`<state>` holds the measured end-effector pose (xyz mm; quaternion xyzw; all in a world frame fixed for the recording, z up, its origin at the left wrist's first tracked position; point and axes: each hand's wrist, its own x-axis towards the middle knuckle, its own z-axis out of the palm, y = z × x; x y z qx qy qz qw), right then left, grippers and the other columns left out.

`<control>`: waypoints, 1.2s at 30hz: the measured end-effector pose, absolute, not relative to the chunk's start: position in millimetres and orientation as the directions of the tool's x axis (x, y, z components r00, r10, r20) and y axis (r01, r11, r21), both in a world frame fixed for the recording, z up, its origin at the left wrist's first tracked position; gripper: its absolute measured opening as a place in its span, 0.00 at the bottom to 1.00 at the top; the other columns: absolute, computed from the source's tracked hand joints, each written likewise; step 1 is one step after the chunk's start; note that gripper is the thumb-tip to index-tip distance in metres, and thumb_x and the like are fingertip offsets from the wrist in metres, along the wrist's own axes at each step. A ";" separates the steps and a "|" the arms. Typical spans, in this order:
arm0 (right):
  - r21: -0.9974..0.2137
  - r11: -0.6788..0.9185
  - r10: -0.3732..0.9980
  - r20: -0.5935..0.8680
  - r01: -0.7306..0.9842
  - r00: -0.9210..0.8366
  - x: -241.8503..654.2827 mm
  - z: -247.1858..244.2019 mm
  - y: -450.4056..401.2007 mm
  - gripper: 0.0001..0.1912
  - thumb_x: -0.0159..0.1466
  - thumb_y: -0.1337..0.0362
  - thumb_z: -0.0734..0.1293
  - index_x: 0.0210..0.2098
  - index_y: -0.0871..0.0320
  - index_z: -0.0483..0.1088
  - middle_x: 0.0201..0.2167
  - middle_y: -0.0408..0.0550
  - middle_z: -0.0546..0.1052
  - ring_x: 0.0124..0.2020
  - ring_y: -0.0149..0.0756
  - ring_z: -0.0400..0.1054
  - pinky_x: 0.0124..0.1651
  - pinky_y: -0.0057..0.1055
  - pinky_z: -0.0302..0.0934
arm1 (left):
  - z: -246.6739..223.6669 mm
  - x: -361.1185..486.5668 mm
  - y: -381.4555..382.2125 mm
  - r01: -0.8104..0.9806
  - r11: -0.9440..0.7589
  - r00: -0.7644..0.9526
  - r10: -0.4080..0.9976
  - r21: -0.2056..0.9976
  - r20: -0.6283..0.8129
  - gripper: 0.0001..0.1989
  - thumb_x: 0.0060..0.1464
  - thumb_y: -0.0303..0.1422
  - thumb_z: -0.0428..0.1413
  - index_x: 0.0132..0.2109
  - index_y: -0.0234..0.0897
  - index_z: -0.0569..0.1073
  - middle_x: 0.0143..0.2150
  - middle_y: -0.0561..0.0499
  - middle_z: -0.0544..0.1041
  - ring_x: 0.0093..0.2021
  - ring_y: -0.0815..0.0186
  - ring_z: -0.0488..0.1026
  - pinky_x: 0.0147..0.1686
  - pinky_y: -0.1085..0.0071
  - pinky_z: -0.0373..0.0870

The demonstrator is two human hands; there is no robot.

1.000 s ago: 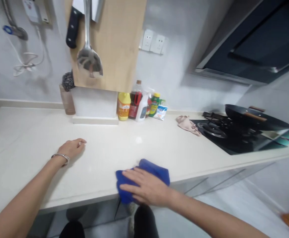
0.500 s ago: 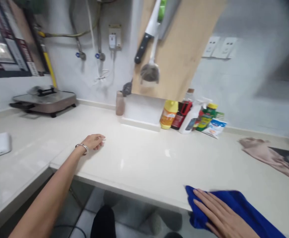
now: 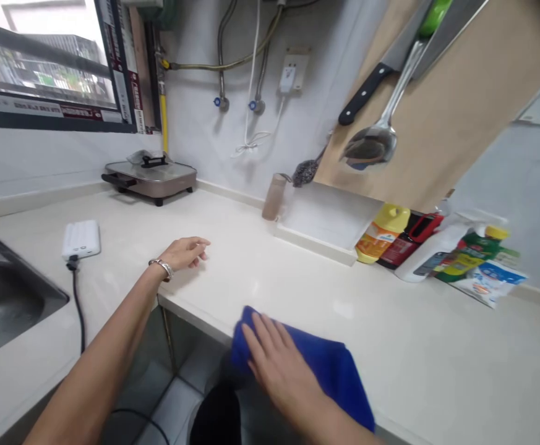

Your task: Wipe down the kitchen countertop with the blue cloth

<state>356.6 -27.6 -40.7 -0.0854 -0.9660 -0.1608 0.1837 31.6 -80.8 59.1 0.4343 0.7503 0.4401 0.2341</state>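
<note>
A blue cloth (image 3: 316,352) is spread over the front edge of the white countertop (image 3: 292,278), one part hanging past it. My right hand (image 3: 279,364) lies flat on top of the cloth, its fingers stretched out and pressing down. To the left, my left hand (image 3: 185,253) is just over the counter near its inner corner, with the fingers loosely bent and apart. It holds nothing. A silver bracelet (image 3: 162,268) circles that wrist. Whether the left fingertips touch the surface I cannot tell.
A lidded electric pan (image 3: 151,179) stands in the back corner. A white power bank (image 3: 81,238) with a black cable lies near the sink (image 3: 14,303). Bottles, one a yellow jug (image 3: 383,233), line the wall under a wooden board (image 3: 437,117) bearing a knife (image 3: 367,93) and spatula (image 3: 376,142).
My right hand has slid the blue cloth leftward along the counter's front edge. The view has turned left, bringing the sink in. My left hand keeps near the same place in view.
</note>
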 end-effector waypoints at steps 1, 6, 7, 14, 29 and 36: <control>0.245 0.945 0.118 0.363 0.217 -0.924 334.1 -39.5 -34.8 0.29 0.69 0.64 0.60 0.68 0.62 0.54 0.67 0.66 0.60 0.67 0.57 0.57 0.62 0.55 0.62 | 64.1 32.4 -84.3 0.450 0.220 -0.507 0.861 0.865 0.045 0.24 0.53 0.44 0.53 0.53 0.36 0.73 0.37 0.47 0.79 0.27 0.69 0.72 0.27 0.73 0.70; 0.109 0.975 0.156 0.272 0.191 -0.950 228.3 -25.3 -71.6 0.29 0.69 0.69 0.57 0.69 0.66 0.51 0.68 0.70 0.56 0.69 0.58 0.53 0.65 0.59 0.57 | 95.7 43.0 -106.1 0.492 0.088 -0.442 0.882 0.866 0.161 0.22 0.56 0.43 0.52 0.53 0.36 0.73 0.35 0.48 0.78 0.27 0.69 0.72 0.27 0.72 0.69; 0.091 0.978 0.159 0.263 0.188 -0.952 210.4 -21.3 -78.3 0.29 0.69 0.70 0.56 0.69 0.67 0.50 0.68 0.70 0.56 0.69 0.58 0.52 0.65 0.60 0.56 | 101.0 45.5 -110.4 0.496 0.064 -0.427 0.886 0.866 0.180 0.22 0.57 0.43 0.52 0.53 0.36 0.73 0.35 0.48 0.78 0.27 0.69 0.71 0.27 0.72 0.69; 0.013 0.991 0.123 0.257 0.131 -0.958 149.5 -6.7 -98.4 0.30 0.70 0.67 0.56 0.70 0.66 0.46 0.68 0.73 0.55 0.69 0.55 0.52 0.65 0.60 0.54 | 116.4 60.7 -120.3 0.453 0.035 -0.383 0.910 0.891 0.159 0.22 0.57 0.43 0.53 0.53 0.35 0.73 0.35 0.48 0.77 0.26 0.70 0.70 0.24 0.73 0.66; 0.348 0.906 0.109 0.356 0.240 -0.928 391.7 5.7 -29.7 0.25 0.74 0.65 0.50 0.69 0.54 0.46 0.67 0.54 0.61 0.63 0.38 0.59 0.65 0.42 0.57 | 86.1 184.4 3.8 0.540 0.041 -0.046 0.999 0.841 -0.019 0.21 0.54 0.51 0.55 0.51 0.50 0.74 0.33 0.56 0.77 0.28 0.67 0.70 0.27 0.73 0.68; 0.495 0.774 0.085 0.537 0.394 -0.839 545.2 -26.7 28.4 0.30 0.71 0.49 0.51 0.61 0.63 0.62 0.56 0.56 0.73 0.56 0.45 0.68 0.60 0.42 0.63 | 65.2 251.8 70.4 0.577 -0.040 0.108 0.994 0.816 -0.028 0.19 0.56 0.53 0.53 0.51 0.55 0.73 0.32 0.60 0.76 0.29 0.68 0.68 0.29 0.72 0.66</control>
